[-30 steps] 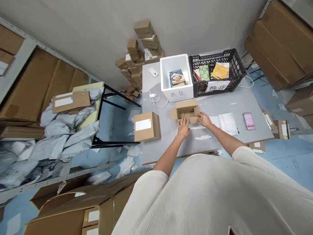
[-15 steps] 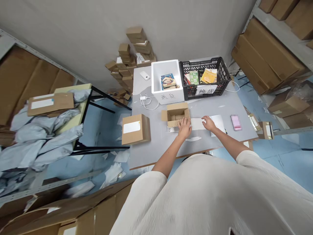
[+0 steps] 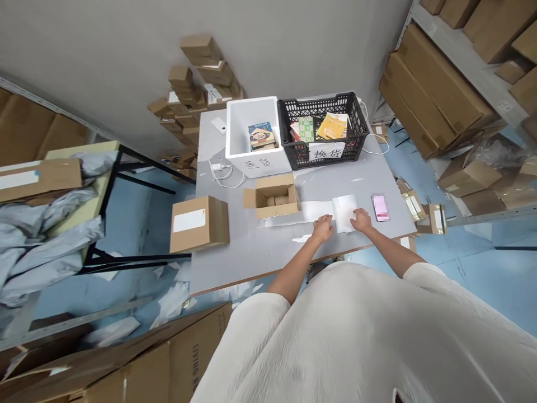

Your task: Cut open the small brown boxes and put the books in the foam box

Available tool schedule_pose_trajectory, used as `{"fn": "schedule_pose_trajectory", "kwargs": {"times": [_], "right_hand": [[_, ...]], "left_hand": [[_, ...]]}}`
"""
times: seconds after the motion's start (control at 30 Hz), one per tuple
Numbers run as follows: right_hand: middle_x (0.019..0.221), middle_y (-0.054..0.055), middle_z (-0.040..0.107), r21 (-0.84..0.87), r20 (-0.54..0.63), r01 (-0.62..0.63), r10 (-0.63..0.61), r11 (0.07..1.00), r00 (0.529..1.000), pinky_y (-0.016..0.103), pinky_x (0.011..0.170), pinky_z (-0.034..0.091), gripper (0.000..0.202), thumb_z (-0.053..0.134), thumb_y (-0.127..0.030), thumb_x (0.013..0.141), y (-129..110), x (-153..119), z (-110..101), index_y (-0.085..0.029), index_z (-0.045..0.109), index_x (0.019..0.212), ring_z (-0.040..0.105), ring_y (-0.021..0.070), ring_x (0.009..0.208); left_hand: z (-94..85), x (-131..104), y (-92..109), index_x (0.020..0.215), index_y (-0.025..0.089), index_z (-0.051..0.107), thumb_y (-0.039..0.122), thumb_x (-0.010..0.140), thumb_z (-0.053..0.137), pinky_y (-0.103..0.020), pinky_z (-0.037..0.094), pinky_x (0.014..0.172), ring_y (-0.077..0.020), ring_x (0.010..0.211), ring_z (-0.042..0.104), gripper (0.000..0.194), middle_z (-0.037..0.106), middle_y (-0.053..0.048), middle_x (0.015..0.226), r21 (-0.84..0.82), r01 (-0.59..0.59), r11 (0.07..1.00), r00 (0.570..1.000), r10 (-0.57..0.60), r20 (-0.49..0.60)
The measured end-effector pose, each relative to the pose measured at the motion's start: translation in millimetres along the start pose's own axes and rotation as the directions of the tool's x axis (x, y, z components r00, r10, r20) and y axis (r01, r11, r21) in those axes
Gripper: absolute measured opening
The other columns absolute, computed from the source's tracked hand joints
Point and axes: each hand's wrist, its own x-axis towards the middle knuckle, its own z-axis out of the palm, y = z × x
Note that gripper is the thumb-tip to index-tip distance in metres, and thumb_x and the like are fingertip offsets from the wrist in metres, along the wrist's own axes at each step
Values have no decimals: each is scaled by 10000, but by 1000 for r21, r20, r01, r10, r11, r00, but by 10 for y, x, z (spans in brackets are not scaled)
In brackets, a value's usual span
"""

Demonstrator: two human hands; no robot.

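**White paper sheet, held at the near table edge**

White, thin and roughly square, the paper sheet (image 3: 344, 211) lay flat on the grey table (image 3: 251, 252), close to the near edge and right of centre. A longer pale strip (image 3: 302, 212) ran leftward from it toward the open box. The left hand (image 3: 323, 229) rested on the sheet's near left corner, fingers curled down on the paper; the right hand (image 3: 361, 220) rested on its near right corner likewise. Whether either pinched the edge or merely pressed on it could not be told.

Counted on the table: one open cardboard box (image 3: 274, 197), flaps out, small items inside; one closed cardboard box (image 3: 198, 223) bearing a white label, well to the left; one white foam bin (image 3: 251, 162) holding books; one black plastic crate (image 3: 327, 154) just beside it, also holding books and fronted by a handwritten paper sign; one pink item (image 3: 380, 206) just right of the sheet, blurred; one white charger with cable (image 3: 218, 168); one small white device (image 3: 218, 125) at the far corner.

Around: a heap of small cartons (image 3: 195, 84) stacked against the wall behind the table; large flat cartons on shelving (image 3: 432, 95) to the right; grey mailing bags (image 3: 46, 229) piled at left. Nothing lay between the hands and the sheet.
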Motion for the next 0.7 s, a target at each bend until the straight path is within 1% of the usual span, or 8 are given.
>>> {"fn": "schedule_pose_trajectory", "kwargs": {"times": [0.1, 0.23, 0.3, 0.4, 0.47, 0.53, 0.63, 0.7], "right_hand": [[1504, 197, 612, 73, -16, 23, -22, 997, 1000, 525, 1122, 520, 524, 636, -305, 935, 136, 27, 37, -210, 631, 1450, 605, 377, 1336], [1515, 186, 604, 146, 4, 52, -53, 988, 999, 496, 1114, 536, 551, 633, -322, 936, 255, 23, 42, -208, 590, 1474, 621, 355, 1328], [1501, 173, 610, 174, 12, 89, -92, 981, 996, 479, 1112, 538, 545, 628, -315, 932, 288, 10, 27, -207, 583, 1464, 629, 334, 1309], [1505, 178, 596, 182, 21, 119, -125, 976, 992, 479, 1128, 524, 530, 622, -314, 934, 285, -10, -3, -192, 582, 1448, 613, 334, 1322], [1559, 185, 553, 171, 12, 138, -142, 976, 990, 495, 1144, 507, 560, 637, -329, 934, 254, -22, -25, -196, 568, 1474, 579, 352, 1368], [1644, 191, 477, 155, -12, 161, -161, 975, 987, 527, 1163, 482, 619, 656, -342, 930, 219, -35, -53, -209, 542, 1524, 526, 379, 1429], [1738, 201, 365, 132, -76, 226, -218, 965, 973, 573, 1185, 439, 675, 653, -339, 941, 195, -56, -115, -219, 508, 1590, 449, 415, 1492], [1759, 192, 341, 121, -115, 292, -279, 949, 953, 572, 1186, 425, 680, 622, -318, 961, 207, -63, -163, -234, 494, 1624, 432, 411, 1500]], "left_hand": [[231, 179, 123, 1607, 208, 516, 251, 1013, 555, -541, 456, 1233, -352, 1527, 543, 597, 570, -177, 1656, -153, 85, 985, 996, -81, 31], [482, 417, 258, 1574, 209, 478, 189, 958, 566, -491, 521, 1167, -303, 1419, 652, 622, 675, -163, 1541, -351, 154, 924, 988, -154, 29], [557, 511, 328, 1558, 201, 462, 151, 929, 566, -469, 528, 1158, -281, 1390, 677, 639, 693, -161, 1514, -412, 180, 893, 982, -185, 28], [603, 590, 438, 1536, 174, 465, 90, 902, 541, -450, 520, 1176, -270, 1418, 666, 644, 675, -180, 1538, -462, 203, 863, 977, -208, 41], [605, 603, 508, 1533, 168, 464, 54, 888, 515, -434, 513, 1191, -255, 1462, 637, 657, 661, -183, 1557, -491, 187, 851, 980, -193, 38], [595, 596, 571, 1554, 186, 444, 31, 872, 492, -421, 522, 1179, -236, 1470, 629, 700, 666, -169, 1558, -533, 130, 836, 990, -142, 18], [570, 594, 650, 1631, 248, 352, 20, 851, 465, -420, 559, 1109, -223, 1378, 687, 821, 668, -137, 1572, -609, 19, 793, 999, -41, -23], [552, 620, 689, 1682, 278, 265, 29, 836, 464, -423, 576, 1061, -225, 1306, 721, 905, 679, -126, 1563, -642, -17, 766, 999, -7, -34]]}}
